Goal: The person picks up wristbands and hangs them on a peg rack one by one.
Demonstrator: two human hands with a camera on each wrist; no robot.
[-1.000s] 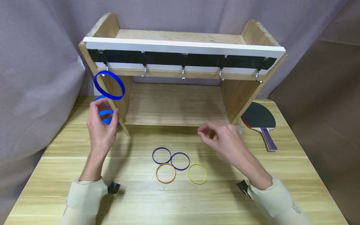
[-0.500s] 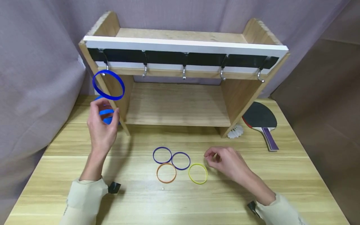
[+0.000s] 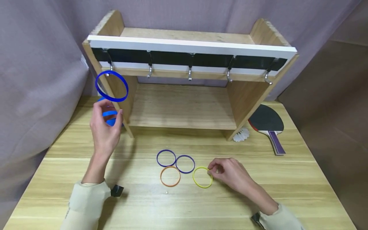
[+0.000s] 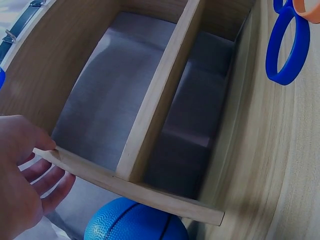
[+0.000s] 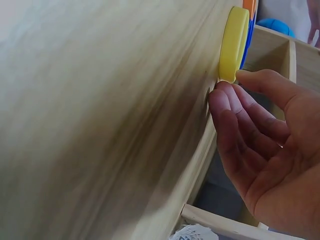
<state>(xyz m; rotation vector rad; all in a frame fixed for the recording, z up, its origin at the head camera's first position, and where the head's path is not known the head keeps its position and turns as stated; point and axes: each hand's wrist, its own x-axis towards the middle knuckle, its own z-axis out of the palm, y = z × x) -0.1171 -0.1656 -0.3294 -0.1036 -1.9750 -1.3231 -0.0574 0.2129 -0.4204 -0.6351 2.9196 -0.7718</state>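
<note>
Wood-grain table point(image 3: 143, 207), grey curtain point(image 3: 184, 16) behind | left grip point(image 3: 105, 127) clasping wooden shelf point(image 3: 181, 105) | right grip point(image 3: 232, 173) pinching yellow ring point(image 5: 233, 44)

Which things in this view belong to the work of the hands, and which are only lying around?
Seem to belong to the job:
yellow ring, at the right hand
orange ring
two blue rings beside it
hanging blue ring, on the leftmost hook
wooden rack, gripped by the left hand

Seem only lying around:
table tennis paddle
shuttlecock
blue ball
</note>
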